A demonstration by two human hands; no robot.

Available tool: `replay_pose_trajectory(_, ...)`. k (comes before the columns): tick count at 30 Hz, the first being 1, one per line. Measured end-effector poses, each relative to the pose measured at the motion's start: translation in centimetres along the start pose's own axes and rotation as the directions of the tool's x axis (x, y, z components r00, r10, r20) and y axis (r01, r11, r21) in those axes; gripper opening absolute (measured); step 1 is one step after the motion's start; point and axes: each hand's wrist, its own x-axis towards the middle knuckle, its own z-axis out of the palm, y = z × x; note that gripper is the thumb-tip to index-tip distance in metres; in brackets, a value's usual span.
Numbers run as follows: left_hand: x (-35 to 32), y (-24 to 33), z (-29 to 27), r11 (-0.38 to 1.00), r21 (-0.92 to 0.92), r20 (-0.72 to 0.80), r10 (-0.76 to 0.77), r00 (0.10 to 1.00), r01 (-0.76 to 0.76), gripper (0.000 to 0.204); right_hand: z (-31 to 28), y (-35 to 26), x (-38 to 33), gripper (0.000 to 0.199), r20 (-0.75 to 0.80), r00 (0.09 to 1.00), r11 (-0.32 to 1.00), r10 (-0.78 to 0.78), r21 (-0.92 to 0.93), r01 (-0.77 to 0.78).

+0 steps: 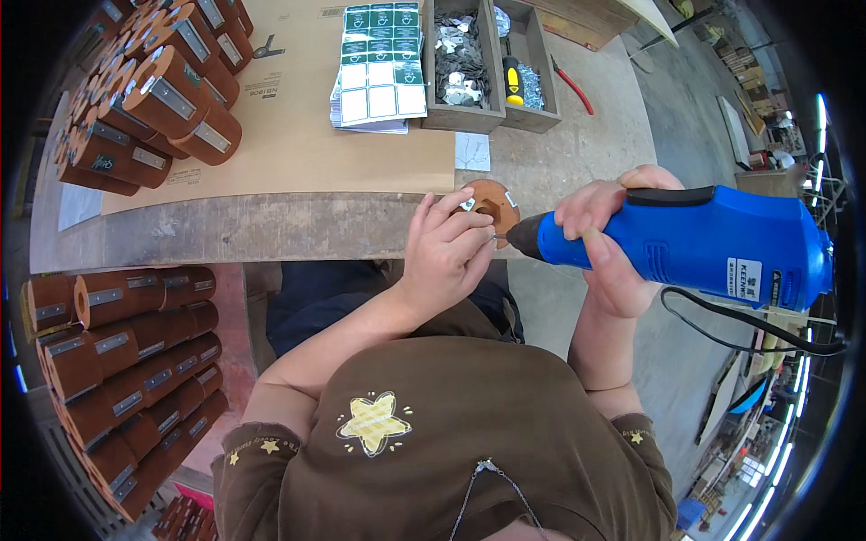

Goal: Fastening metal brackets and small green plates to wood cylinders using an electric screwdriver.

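Observation:
A blue corded electric screwdriver lies level in my right hand, whose fingers are wrapped round its body near the black nose. Its thin bit points left at the side of a reddish-brown round wooden piece, which has a dark hole in its end and small metal plates on it. My left hand is against this piece, thumb and fingers drawn together beside the bit's tip. Whatever small thing they pinch is hidden. The wooden piece is at the bench's front edge, partly covered by my left fingers.
Brown cardboard covers the bench's left, with stacked brown wooden cylinders on it. Behind stand label sheets, a wooden tray of metal parts and screws, a yellow-black screwdriver and red-handled pliers. More cylinders are stacked lower left.

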Motion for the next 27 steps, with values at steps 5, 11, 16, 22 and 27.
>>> replay_pose_trajectory(5, -0.1, -0.1, -0.3, 1.0, -0.001, 0.023, -0.002, 1.0, 0.002, 0.014, 0.2, 0.2, 0.1, 0.045, 0.083, 0.997, 0.999, 0.002, 0.042, -0.005)
replay_pose_trajectory(11, -0.1, -0.3, -0.3, 1.0, -0.01, 0.044, 0.006, 0.999, -0.006, 0.018, -0.2, 0.6, 0.0, 0.045, 0.036, 0.999, 0.998, 0.011, 0.061, -0.014)
replay_pose_trajectory(16, 0.0, -0.3, -0.4, 1.0, -0.024, 0.037, 0.01, 0.999, -0.009, 0.019, -0.1, 0.6, 0.1, 0.044, 0.081, 0.997, 0.994, 0.016, 0.103, -0.024)
replay_pose_trajectory(22, -0.1, -0.4, -0.2, 1.0, -0.023, 0.036, 0.015, 0.999, -0.014, 0.019, 0.1, 0.9, 0.0, 0.045, 0.132, 0.991, 0.997, 0.0, 0.079, -0.011)
replay_pose_trajectory(27, -0.1, -0.5, -0.1, 1.0, -0.009, 0.027, 0.018, 0.999, -0.018, 0.015, 0.1, 1.1, -0.1, 0.046, 0.104, 0.994, 0.998, 0.028, 0.057, -0.034)
